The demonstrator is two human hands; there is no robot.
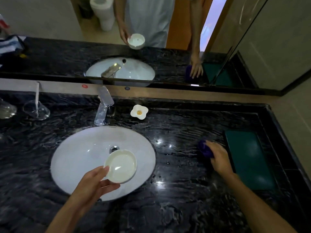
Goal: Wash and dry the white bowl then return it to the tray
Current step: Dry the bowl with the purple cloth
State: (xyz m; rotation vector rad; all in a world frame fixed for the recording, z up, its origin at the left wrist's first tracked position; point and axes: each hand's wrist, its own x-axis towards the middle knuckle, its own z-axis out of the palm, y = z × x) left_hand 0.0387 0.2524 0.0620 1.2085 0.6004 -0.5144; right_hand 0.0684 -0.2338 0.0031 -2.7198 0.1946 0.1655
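- Bowl [120, 166] held over the sink [70, 158], tilted, inside facing up toward the camera, just in front of the drain [114, 148].
- Left hand [91, 185] pinched on the near rim: thumb on the inner edge, fingers [109, 186] underneath; grasping the bowl.
- Right hand [219, 159] down on the purple cloth [204, 149] on the desk [176, 207], just beside the tray [249, 158]; fingers curled over the cloth, full closure hard to tell.
- Tap [104, 106] behind the sink, no running water seen.
- Droplets scattered on the desk between sink and cloth.
- Judged: small, rigid, looked like glazed ceramic or hard plastic; light enough for a one-handed rim pinch.
- Judged: glossy inside, likely wet, so slippery; rim pinch alone risky, better cupped under the base while wiped.
- Judged: would chip or crack if dropped on the sink or stone desk; best kept low over the sink.
- Judged: cloth soft and limp, would bunch into the bowl's curve easily.
- Judged: drying step about to begin; tray bare and well apart from the bowl, return not yet done.
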